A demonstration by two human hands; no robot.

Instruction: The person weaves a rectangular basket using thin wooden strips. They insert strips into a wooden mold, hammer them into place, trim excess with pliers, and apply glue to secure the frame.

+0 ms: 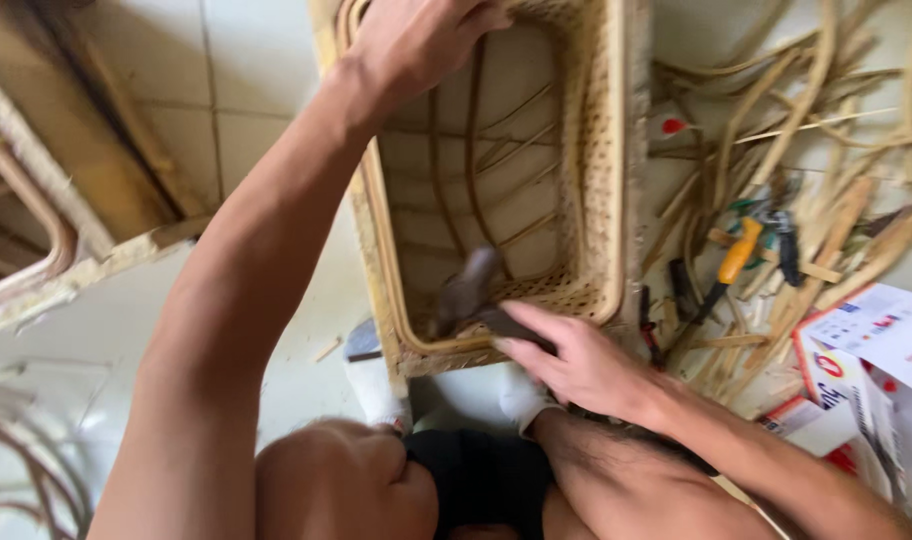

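The woven frame (596,150) stands on the floor (256,100) in the middle, directly ahead of the person's knees. The left hand (416,40) rests on its far upper edge; the right hand (576,365) sits at its near edge, holding a hammer (471,290) whose head lies inside the frame. To the right of the frame, cane strips (806,110) lie scattered on the floor, a screwdriver (731,260) among them, with paper packets (866,360) nearer the person. A cane chair part (36,230) lies far left
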